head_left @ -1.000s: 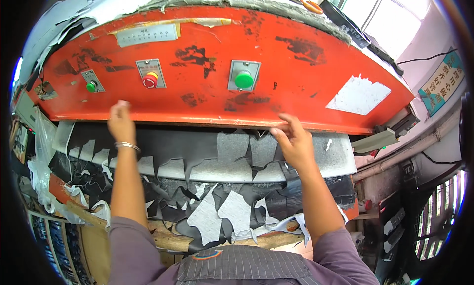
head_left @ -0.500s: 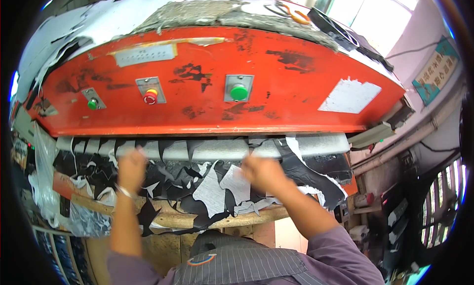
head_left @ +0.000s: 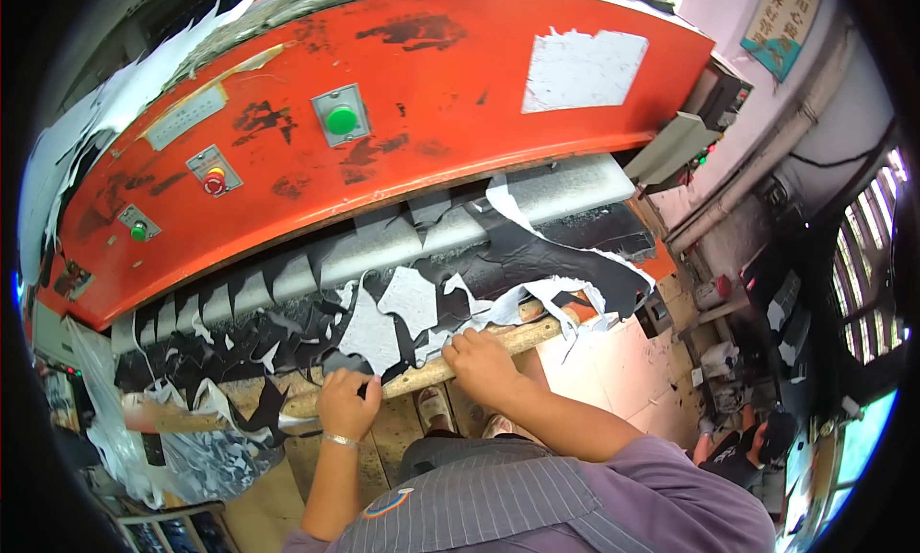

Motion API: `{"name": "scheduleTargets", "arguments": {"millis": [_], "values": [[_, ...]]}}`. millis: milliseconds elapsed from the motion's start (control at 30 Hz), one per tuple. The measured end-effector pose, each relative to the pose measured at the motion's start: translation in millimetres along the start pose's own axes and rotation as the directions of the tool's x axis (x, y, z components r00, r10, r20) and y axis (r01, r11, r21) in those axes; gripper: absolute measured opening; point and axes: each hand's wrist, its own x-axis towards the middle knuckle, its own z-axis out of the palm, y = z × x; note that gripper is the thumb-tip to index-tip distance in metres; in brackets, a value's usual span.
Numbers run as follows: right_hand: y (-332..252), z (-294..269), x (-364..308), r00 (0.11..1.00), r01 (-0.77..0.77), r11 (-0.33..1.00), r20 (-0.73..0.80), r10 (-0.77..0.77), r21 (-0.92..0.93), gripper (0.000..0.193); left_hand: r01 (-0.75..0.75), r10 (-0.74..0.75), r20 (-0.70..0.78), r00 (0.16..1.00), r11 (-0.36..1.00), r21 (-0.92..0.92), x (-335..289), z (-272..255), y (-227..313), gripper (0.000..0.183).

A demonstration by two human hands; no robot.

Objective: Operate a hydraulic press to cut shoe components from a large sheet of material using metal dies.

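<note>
So both hands are down at the wooden rail [head_left: 532, 338] around the lower middle of the frame, with the left hand [head_left: 348, 404] lower and further left, and the right hand [head_left: 482, 368] up and to the right of it. The bit that matters for any reach, imo: the loose scraps lie up-frame of both grips, just past the rail. The bigger white-faced piece [head_left: 372, 334] has its long axis running roughly up and down the frame, tilted a little, and its lower tip ends in the gap between the 2 hands, looking closer to the left. The other pale piece [head_left: 410, 300] sits just up and right of it, and there the right hand is nearer. As for the grips, the left has its fingers bent at the rail with a dark bit showing next to the thumb, but I can't tell if it's pinched or just lying there. The right has its fingers curled over the rail, no scrap visible in it, and I can't tell how tight it is. Further off, the long dark strip [head_left: 565, 262] with a white edge slants down toward the right, clearly on the right hand's side, below the red panel [head_left: 460, 64].
</note>
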Motion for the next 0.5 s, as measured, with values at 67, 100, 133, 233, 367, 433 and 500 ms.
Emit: {"name": "scheduleTargets", "arguments": {"millis": [67, 100, 133, 233, 367, 433, 500], "values": [[3, -1, 3, 0.999, -0.005, 0.999, 0.053, 0.003, 0.037, 0.011, -0.040, 0.040, 0.018, 0.999, 0.999, -0.008, 3, -2, 0, 0.011], [9, -1, 4, 0.997, 0.013, 0.999, 0.070, -0.016, 0.044, 0.013, -0.059, 0.060, 0.031, 0.998, 0.998, -0.017, 6, -4, 0, 0.011], [19, -6, 16, 0.998, 0.015, 0.999, 0.062, -0.018, 0.043, 0.013, -0.055, 0.057, 0.090, 0.994, 0.998, -0.032, 11, -11, -1, 0.012], [43, -36, 62, 0.767, -0.131, 0.934, 0.631, -0.116, 0.331, 0.047, 0.000, 0.034, 0.287, 0.957, 0.993, -0.118, 36, -35, -4, 0.017], [99, -39, 176, 0.969, -0.164, 0.918, 0.234, 0.082, 0.360, 0.058, 0.291, -0.131, 0.538, 0.832, 0.930, -0.224, 101, -46, -16, 0.021], [134, -11, 228, 0.978, -0.200, 0.942, -0.009, 0.210, 0.269, 0.070, 0.367, -0.171, 0.471, 0.866, 0.856, -0.364, 142, -24, -24, 0.021], [152, 24, 279, 0.928, -0.317, 0.945, -0.183, 0.326, 0.079, 0.074, 0.453, -0.210, 0.462, 0.862, 0.728, -0.514, 182, -1, -34, 0.023]]}}
